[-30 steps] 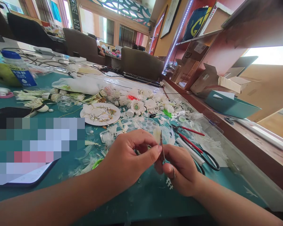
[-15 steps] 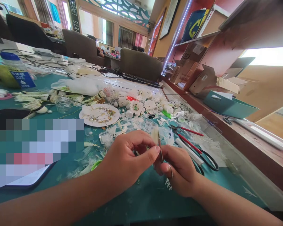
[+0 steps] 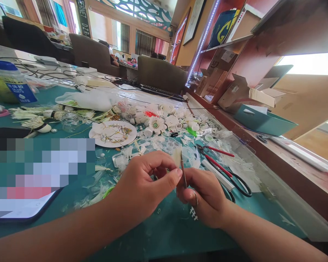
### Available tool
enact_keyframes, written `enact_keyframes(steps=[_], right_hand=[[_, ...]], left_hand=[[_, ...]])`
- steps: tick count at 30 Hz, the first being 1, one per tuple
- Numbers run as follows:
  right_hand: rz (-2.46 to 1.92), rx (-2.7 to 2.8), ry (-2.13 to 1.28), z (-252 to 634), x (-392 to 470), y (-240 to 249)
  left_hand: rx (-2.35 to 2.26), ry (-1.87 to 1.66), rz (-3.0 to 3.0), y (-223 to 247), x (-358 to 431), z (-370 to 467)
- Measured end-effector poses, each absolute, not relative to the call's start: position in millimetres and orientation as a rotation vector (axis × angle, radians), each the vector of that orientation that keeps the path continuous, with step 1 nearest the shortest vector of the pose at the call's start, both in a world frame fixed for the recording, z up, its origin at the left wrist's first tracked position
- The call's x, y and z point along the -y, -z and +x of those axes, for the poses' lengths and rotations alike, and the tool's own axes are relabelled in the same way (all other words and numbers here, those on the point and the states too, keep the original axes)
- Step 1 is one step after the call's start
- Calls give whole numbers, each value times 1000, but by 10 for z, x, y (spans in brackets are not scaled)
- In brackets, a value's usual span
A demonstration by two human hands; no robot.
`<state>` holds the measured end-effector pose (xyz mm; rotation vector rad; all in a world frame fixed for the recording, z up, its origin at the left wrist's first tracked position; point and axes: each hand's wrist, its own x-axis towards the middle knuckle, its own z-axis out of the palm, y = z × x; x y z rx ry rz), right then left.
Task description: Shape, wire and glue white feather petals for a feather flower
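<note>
My left hand (image 3: 150,178) pinches a pale cream feather (image 3: 177,155) between thumb and fingertips, its broad end pointing up. My right hand (image 3: 205,193) is closed round small scissors (image 3: 183,171), with the thumb through a finger loop. The narrow blades stand nearly upright against the feather's right edge, and from this angle they look closed or almost closed. Both hands meet above the green mat (image 3: 142,233). Below my right hand lies a small white comb-like scrap (image 3: 193,213). The feather's lower end is hidden by my fingers.
Red-handled pliers (image 3: 220,165) lie right of my hands, beside black-handled scissors (image 3: 242,185). Behind are a white plate (image 3: 113,134) of wire pieces and several shuttlecocks (image 3: 155,123). A phone (image 3: 32,207) is at left, a glue bottle (image 3: 20,85) behind it. A person sits far back.
The whole view has shifted slightly, with things a little further left. Both hands keep nearly the same grip on the feather and the scissors.
</note>
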<state>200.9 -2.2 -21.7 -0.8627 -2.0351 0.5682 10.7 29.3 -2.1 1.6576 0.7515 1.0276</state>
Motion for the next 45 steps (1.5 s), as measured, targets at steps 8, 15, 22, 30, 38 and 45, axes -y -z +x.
enact_keyframes(steps=[8, 15, 22, 30, 38, 45], right_hand=[[-851, 2033, -562, 2008, 12, 211], [-837, 2036, -535, 2007, -4, 211], [-814, 2040, -529, 2010, -5, 210], [-764, 2053, -529, 2028, -14, 227], [-763, 2057, -535, 2033, -1, 182], [-768, 2052, -551, 2016, -19, 187]], left_hand=[[-750, -1012, 1646, 11, -273, 87], [-798, -1014, 1651, 26, -285, 110], [-755, -1001, 1669, 57, -290, 102], [-719, -994, 1673, 55, -306, 100], [-699, -993, 1663, 60, -298, 101], [-715, -950, 1652, 54, -292, 78]])
